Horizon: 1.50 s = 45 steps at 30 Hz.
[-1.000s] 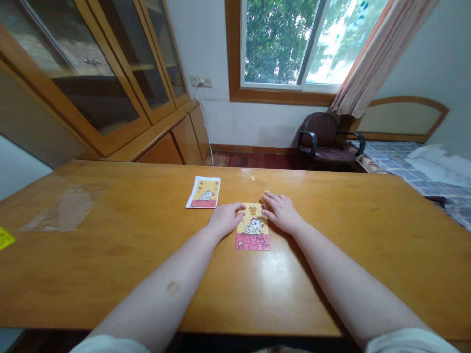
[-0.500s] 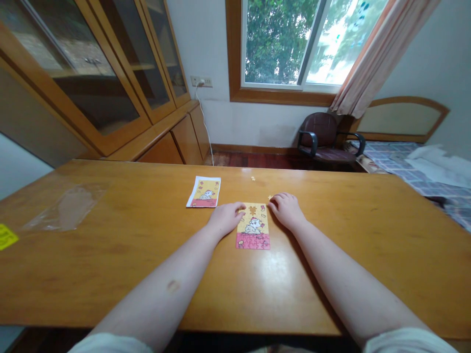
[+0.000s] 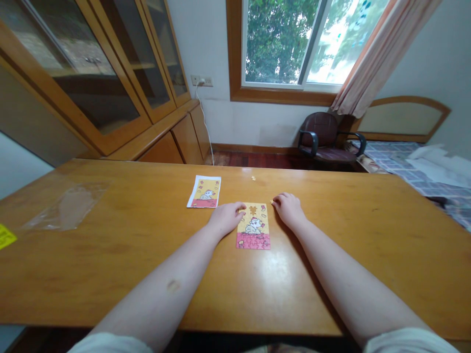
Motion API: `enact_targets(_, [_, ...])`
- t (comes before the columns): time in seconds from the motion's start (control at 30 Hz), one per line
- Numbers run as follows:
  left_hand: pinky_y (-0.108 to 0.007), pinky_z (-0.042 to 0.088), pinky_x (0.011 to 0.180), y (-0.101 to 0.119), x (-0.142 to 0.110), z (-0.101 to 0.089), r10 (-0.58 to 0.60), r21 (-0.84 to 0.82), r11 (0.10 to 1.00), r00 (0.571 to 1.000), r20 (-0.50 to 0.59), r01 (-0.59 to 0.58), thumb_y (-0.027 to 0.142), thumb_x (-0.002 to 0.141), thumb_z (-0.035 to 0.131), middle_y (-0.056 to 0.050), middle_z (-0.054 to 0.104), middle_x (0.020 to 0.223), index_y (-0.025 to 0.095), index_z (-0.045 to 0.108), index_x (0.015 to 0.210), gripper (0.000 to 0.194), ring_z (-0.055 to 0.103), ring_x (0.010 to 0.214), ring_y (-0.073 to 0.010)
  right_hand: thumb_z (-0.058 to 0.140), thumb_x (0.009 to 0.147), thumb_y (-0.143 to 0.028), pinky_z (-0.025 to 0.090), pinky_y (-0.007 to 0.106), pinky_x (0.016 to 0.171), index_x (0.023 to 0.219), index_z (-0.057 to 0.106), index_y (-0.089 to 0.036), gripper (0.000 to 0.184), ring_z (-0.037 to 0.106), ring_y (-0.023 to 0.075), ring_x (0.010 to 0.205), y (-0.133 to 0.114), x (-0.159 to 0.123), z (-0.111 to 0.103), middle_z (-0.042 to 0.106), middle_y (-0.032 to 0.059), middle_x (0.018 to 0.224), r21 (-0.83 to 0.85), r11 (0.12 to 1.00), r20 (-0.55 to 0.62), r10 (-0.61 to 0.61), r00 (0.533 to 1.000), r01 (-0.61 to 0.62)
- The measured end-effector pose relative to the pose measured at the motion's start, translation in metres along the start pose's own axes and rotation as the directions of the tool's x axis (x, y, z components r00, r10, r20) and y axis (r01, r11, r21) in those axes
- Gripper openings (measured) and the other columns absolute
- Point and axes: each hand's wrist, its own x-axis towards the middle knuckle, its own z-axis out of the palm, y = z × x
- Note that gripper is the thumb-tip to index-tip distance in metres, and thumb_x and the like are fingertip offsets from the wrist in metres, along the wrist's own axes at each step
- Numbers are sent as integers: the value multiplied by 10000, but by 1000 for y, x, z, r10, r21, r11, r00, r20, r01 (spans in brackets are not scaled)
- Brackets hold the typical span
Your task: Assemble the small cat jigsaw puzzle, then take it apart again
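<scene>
A small jigsaw puzzle (image 3: 253, 226), yellow with a pink bottom band and a cartoon animal, lies on the wooden table (image 3: 147, 255). It has a gap near its top edge. My left hand (image 3: 225, 218) rests with curled fingers against the puzzle's upper left edge. Just off the upper right corner, my right hand (image 3: 290, 208) has its fingers curled, pinching a small loose puzzle piece (image 3: 271, 201) at the fingertips. Another loose piece (image 3: 253, 178) lies farther back on the table.
A printed reference picture (image 3: 204, 191) lies left of the puzzle. A clear plastic bag (image 3: 66, 208) and a yellow slip (image 3: 4, 236) sit at the far left. Glass-door cabinets (image 3: 110, 73) stand left; an armchair (image 3: 324, 137) and a bed (image 3: 423, 166) are beyond the table.
My right hand left the puzzle's top right edge, curled around the loose piece beyond the corner and drew it a little nearer. The left hand stayed put.
</scene>
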Motion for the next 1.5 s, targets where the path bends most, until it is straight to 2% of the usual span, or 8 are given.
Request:
enact_targets(0.37, [-269, 454, 724, -1, 1, 1, 4, 6, 1000, 1000, 2, -4, 354, 863, 528, -23, 721, 953, 278, 655, 1124, 300, 654, 875, -205, 637, 821, -212, 438, 314, 780, 922, 654, -175, 109, 620, 197, 848, -3, -5, -5, 703, 68, 881, 189, 982, -6, 9, 1000, -8])
enact_targets(0.53, [-272, 452, 723, -1, 1, 1, 11, 4, 1000, 1000, -8, -11, 354, 857, 532, -22, 722, 949, 278, 657, 1119, 300, 656, 866, -205, 603, 839, -239, 478, 298, 798, 1008, 679, -204, 188, 653, 171, 854, -14, -18, -7, 723, 53, 943, 472, 878, 44, -108, 993, 75])
enact_targets(0.8, [-264, 454, 753, 0, 1, 2, -2, 6, 1000, 1000, -14, 2, 365, 859, 536, -22, 721, 946, 280, 654, 1122, 301, 654, 904, -200, 646, 802, -230, 499, 264, 723, 1118, 637, -176, 321, 672, 147, 727, -38, -33, -2, 734, 22, 811, 670, 740, 207, -110, 972, -59])
enact_targets(0.93, [-269, 454, 751, -1, 1, 2, 9, -1, 1000, 1000, -16, -9, 362, 858, 536, -24, 720, 952, 276, 651, 1124, 302, 653, 903, -203, 584, 846, -255, 476, 257, 669, 1064, 653, -191, 237, 645, 141, 675, -39, -36, -9, 721, 18, 770, 542, 840, 181, -158, 971, 36])
enact_targets(1.03, [-269, 454, 759, 0, 1, 1, 8, 0, 1000, 1000, -4, -8, 356, 864, 529, -25, 720, 959, 277, 651, 1128, 301, 653, 910, -203, 543, 871, -281, 465, 275, 682, 910, 702, -197, 183, 619, 153, 674, -31, -34, -17, 694, 29, 721, 398, 888, 103, -293, 950, 231])
enact_targets(1.2, [-269, 457, 769, -1, 0, 2, 18, 2, 1000, 1000, -7, -18, 354, 867, 527, -25, 722, 962, 273, 652, 1130, 302, 655, 901, -200, 547, 869, -264, 460, 314, 826, 837, 737, -213, 200, 627, 169, 840, -22, -30, -23, 704, 65, 913, 374, 700, 14, -661, 750, 609])
enact_targets(1.33, [-280, 461, 783, -2, 0, 3, 22, 5, 1000, 1000, -15, -21, 359, 865, 529, -24, 722, 968, 275, 650, 1133, 305, 655, 902, -205, 537, 869, -243, 441, 339, 880, 890, 745, -230, 209, 632, 174, 902, -25, -32, -23, 705, 49, 1022, 369, 664, 37, -709, 704, 650])
enact_targets(1.5, [-271, 458, 773, 0, 1, 2, 20, 7, 1000, 1000, -12, -20, 355, 868, 525, -23, 723, 953, 272, 652, 1130, 302, 655, 898, -199, 554, 869, -274, 446, 341, 863, 918, 750, -216, 210, 615, 182, 884, -29, -34, -25, 679, 68, 1002, 320, 700, 36, -683, 730, 639])
